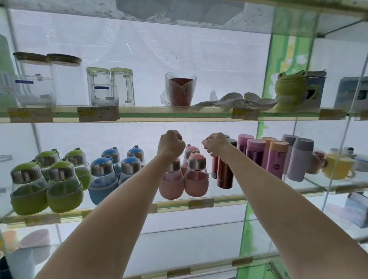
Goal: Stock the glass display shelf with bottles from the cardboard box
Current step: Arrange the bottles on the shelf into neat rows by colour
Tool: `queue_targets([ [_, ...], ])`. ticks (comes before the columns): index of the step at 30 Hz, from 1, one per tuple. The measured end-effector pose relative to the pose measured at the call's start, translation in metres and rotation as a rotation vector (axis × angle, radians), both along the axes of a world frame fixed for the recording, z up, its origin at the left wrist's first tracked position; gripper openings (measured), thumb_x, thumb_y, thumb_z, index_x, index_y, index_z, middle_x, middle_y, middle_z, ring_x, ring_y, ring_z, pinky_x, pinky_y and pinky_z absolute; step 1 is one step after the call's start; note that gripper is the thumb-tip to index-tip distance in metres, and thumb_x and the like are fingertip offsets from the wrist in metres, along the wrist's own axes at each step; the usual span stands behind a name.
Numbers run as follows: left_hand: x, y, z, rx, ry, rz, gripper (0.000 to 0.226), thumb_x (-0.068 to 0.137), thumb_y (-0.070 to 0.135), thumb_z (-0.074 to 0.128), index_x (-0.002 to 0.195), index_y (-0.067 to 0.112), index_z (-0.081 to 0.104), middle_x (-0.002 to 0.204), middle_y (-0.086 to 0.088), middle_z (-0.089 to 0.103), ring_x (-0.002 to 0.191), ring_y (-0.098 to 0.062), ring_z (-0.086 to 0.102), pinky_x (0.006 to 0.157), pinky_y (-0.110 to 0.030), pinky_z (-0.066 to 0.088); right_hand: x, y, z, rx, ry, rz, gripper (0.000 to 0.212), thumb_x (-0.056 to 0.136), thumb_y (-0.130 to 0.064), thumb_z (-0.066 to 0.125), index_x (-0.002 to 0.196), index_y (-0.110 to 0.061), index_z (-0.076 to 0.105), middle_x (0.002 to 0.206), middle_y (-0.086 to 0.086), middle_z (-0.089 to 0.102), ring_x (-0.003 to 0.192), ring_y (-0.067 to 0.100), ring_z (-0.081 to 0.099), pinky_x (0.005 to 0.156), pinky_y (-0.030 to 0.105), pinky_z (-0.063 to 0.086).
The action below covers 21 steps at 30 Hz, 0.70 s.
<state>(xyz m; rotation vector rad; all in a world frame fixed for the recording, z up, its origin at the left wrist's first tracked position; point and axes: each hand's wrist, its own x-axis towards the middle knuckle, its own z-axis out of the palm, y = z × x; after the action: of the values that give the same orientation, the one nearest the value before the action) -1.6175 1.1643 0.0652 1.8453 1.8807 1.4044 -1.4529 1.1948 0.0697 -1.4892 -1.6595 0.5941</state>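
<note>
**Curled hands above the pink bottles**

Both the left hand (pixel 171 144) and right hand (pixel 216 142) have clenched fingers, holding nothing visible. Below them, pink bottles (pixel 196 176) stand upright, caps up, on the glass shelf (pixel 222 197); blue bottles (pixel 102 179) stand left, red flasks (pixel 224 173) right.

Pink clear-plastic bottles (pixel 193 176) mid-frame: matt sleeves, shiny metal collars; glossy red metallic flask (pixel 224 175); smooth glass shelf (pixel 222 197).

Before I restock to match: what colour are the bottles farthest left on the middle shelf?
Green bottles, green caps and sleeves, seen in the head view.
</note>
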Motion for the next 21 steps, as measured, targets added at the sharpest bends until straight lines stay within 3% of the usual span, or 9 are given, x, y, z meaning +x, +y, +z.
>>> queue_targets([
  [4,0.043,-0.007,0.007,-0.043,-0.123,-0.095,0.009,0.086,0.010,0.066,0.088,0.017,0.071,0.098,-0.007,0.073,0.078,-0.016,0.065,0.075,-0.025,0.053,0.032,-0.013,0.000,-0.028,0.129,-0.001,0.019,0.093,-0.009,0.058,0.108,-0.004,0.068,0.091,0.015,0.070,0.078,0.022,0.065,0.085,0.044,0.061],
  [7,0.069,-0.011,0.001,-0.090,-0.262,-0.147,0.010,0.087,0.010,0.068,0.083,0.019,0.069,0.092,-0.008,0.072,0.091,-0.025,0.070,0.087,-0.037,0.058,0.061,-0.025,-0.010,-0.046,0.209,0.001,0.011,0.095,-0.008,0.057,0.089,-0.006,0.067,0.080,0.015,0.070,0.066,0.023,0.068,0.073,0.041,0.063],
  [9,0.083,-0.012,-0.006,-0.134,-0.286,-0.177,0.009,0.088,0.011,0.067,0.083,0.019,0.069,0.095,-0.010,0.073,0.096,-0.029,0.070,0.090,-0.042,0.058,0.082,-0.030,-0.020,-0.068,0.243,-0.013,0.011,0.097,-0.014,0.060,0.090,-0.007,0.065,0.082,0.015,0.073,0.067,0.024,0.070,0.068,0.037,0.064],
  [13,0.111,-0.007,-0.018,-0.185,-0.340,-0.197,0.010,0.089,0.012,0.062,0.093,0.012,0.071,0.093,-0.016,0.074,0.079,-0.027,0.069,0.082,-0.043,0.059,0.115,-0.035,-0.036,-0.090,0.308,-0.031,0.016,0.099,-0.019,0.061,0.104,-0.004,0.064,0.092,0.015,0.073,0.078,0.025,0.070,0.080,0.043,0.062],
  [15,0.122,-0.007,-0.024,-0.201,-0.359,-0.213,0.009,0.089,0.010,0.062,0.093,0.011,0.070,0.091,-0.014,0.073,0.079,-0.026,0.066,0.081,-0.043,0.059,0.123,-0.040,-0.041,-0.106,0.313,-0.036,0.017,0.099,-0.018,0.060,0.105,-0.003,0.064,0.089,0.014,0.070,0.077,0.023,0.066,0.082,0.044,0.060],
  [17,0.131,-0.011,-0.029,-0.221,-0.363,-0.254,0.009,0.089,0.009,0.061,0.086,0.015,0.068,0.093,-0.014,0.072,0.085,-0.028,0.065,0.086,-0.043,0.057,0.130,-0.048,-0.042,-0.125,0.320,-0.046,0.016,0.099,-0.017,0.060,0.105,-0.003,0.064,0.086,0.013,0.067,0.072,0.021,0.064,0.073,0.037,0.061],
  [19,0.135,-0.013,-0.032,-0.229,-0.352,-0.289,0.010,0.090,0.009,0.061,0.096,0.011,0.069,0.103,-0.017,0.072,0.095,-0.033,0.067,0.089,-0.043,0.055,0.134,-0.055,-0.041,-0.123,0.350,-0.051,0.013,0.099,-0.014,0.059,0.102,-0.002,0.064,0.081,0.013,0.064,0.064,0.019,0.061,0.058,0.028,0.058],
  [21,0.136,-0.014,-0.032,-0.235,-0.351,-0.307,0.017,0.091,0.010,0.061,0.106,0.008,0.069,0.108,-0.017,0.071,0.103,-0.034,0.067,0.091,-0.042,0.055,0.135,-0.060,-0.038,-0.104,0.363,-0.060,0.014,0.100,-0.013,0.058,0.101,0.000,0.065,0.079,0.014,0.062,0.062,0.020,0.059,0.053,0.026,0.055],
])
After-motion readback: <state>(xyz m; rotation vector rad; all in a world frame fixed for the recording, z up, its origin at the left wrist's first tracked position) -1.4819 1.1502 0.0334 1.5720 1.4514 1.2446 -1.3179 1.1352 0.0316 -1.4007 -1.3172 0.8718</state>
